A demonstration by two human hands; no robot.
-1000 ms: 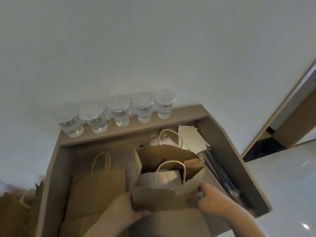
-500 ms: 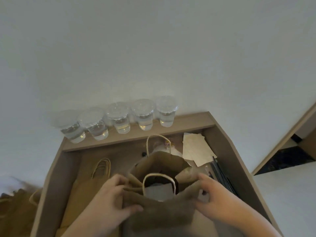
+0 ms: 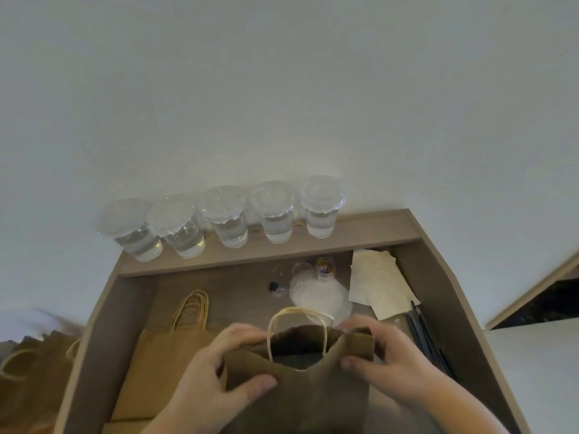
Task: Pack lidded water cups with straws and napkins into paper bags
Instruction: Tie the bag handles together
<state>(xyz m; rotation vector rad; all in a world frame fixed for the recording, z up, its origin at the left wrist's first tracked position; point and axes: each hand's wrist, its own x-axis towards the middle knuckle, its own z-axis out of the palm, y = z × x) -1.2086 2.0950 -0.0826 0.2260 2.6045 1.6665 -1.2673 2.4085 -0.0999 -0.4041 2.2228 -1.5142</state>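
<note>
5 cups on back ledge, napkins front-right, straws right of bag

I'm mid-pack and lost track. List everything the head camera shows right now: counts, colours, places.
lidded water cups: five, clear, in a row on the back ledge
held paper bag: one, brown, front centre
flat paper bags: stack, count unclear, brown, left in the tray
outside bags: count unclear, brown, far left, blurred
napkins: small stack, off-white, back right
straws: several, black, along the right wall
spare lids: stack, clear, centre
paper clip jar: one, clear, behind the lids
tray: one, grey-brown wood
left hand: pinches the bag's top, left side
right hand: pinches the bag's top, right side
</note>
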